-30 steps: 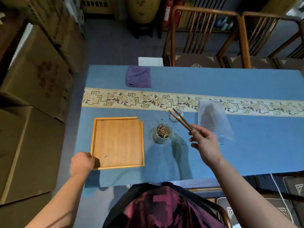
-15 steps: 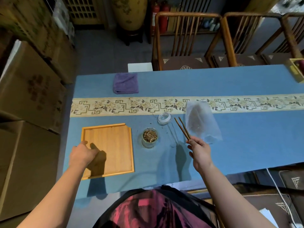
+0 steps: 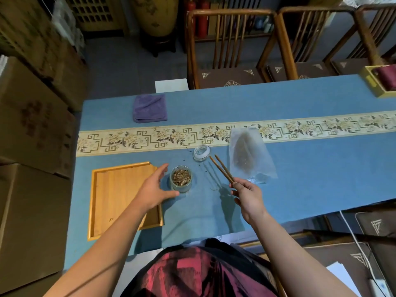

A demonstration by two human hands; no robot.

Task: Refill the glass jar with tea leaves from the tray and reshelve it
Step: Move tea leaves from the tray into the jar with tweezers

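Now left hand [image 3: 153, 189] spread beside glass jar [image 3: 181, 179]; right hand [image 3: 248, 195] pinches tongs [image 3: 221, 169]; lid [image 3: 201, 153], plastic bag [image 3: 248, 156] beyond.

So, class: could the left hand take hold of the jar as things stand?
Probably yes. The left hand is open right beside the jar, thumb and fingers spread toward it, with nothing between. The right hand with the chopsticks stays clear.

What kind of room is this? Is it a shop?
Probably a tea shop or tea room with storage. A glass jar of tea leaves stands on a long blue-clothed table, carved wooden chairs line the far side, and big cardboard boxes are stacked on the left.
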